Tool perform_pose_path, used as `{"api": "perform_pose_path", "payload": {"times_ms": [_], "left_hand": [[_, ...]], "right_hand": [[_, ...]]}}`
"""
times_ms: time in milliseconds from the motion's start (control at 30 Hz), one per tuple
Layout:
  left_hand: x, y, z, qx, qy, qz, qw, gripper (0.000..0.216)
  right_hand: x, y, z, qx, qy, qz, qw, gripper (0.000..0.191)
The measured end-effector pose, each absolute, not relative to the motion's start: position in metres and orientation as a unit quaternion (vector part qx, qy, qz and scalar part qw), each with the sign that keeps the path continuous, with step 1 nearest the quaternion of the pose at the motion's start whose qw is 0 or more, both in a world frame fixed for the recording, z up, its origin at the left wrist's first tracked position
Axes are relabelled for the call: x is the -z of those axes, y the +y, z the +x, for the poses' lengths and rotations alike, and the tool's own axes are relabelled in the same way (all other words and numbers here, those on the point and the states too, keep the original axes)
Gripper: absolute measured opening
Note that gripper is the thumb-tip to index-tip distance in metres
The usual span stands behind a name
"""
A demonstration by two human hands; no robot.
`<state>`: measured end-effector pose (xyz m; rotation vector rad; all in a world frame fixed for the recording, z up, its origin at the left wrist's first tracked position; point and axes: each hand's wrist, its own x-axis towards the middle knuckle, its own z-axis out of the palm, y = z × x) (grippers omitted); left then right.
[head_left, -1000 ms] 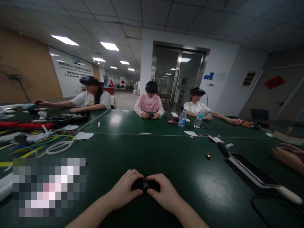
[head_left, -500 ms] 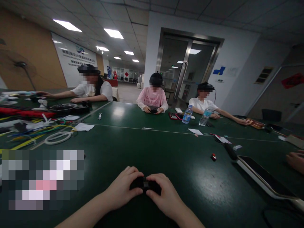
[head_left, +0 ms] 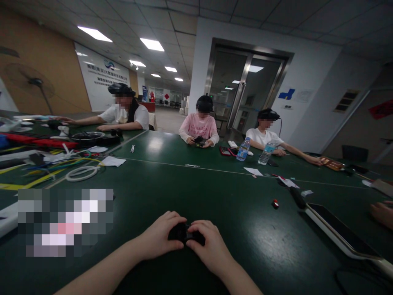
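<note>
Both my hands rest on the dark green table near its front edge, closed round one small black object. My left hand grips its left end with the fingers curled over the top. My right hand grips the right end, thumb pressed against the object. Most of the black object is hidden under my fingers, so I cannot make out what it is.
A long white power strip lies at the right, a small red piece beside it. Cables and a white coil clutter the left. Three people sit across the table with bottles. Another person's hand shows at the right edge.
My hands have stayed on the black object, with the fingers closing in slightly over it. The view has shifted a little to the left.
</note>
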<state>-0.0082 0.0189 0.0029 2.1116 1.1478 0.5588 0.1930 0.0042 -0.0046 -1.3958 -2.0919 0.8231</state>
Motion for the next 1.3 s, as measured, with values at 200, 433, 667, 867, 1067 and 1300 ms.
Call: {"api": "perform_pose_path", "payload": {"times_ms": [200,433,667,867,1067,1300], "left_hand": [[-0.004,0.015,-0.004,-0.254,0.421,0.793,0.358,0.03],[0.009,0.014,0.005,-0.334,0.293,0.614,0.652,0.037],[0.008,0.018,0.004,-0.322,0.257,0.567,0.713,0.044],[0.005,0.017,0.004,-0.319,0.258,0.563,0.717,0.04],[0.002,0.016,0.005,-0.321,0.276,0.561,0.711,0.04],[0.008,0.018,0.004,-0.311,0.282,0.56,0.714,0.042]], "right_hand": [[0.002,0.003,0.19,-0.307,-0.767,-0.494,0.271,0.022],[-0.002,-0.001,0.194,-0.323,-0.752,-0.475,0.324,0.019],[-0.004,-0.005,0.194,-0.324,-0.751,-0.474,0.325,0.019],[-0.004,-0.007,0.193,-0.333,-0.748,-0.477,0.319,0.02],[-0.005,-0.005,0.192,-0.357,-0.726,-0.473,0.348,0.016],[-0.002,0.005,0.2,-0.449,-0.614,-0.462,0.456,0.021]]}}
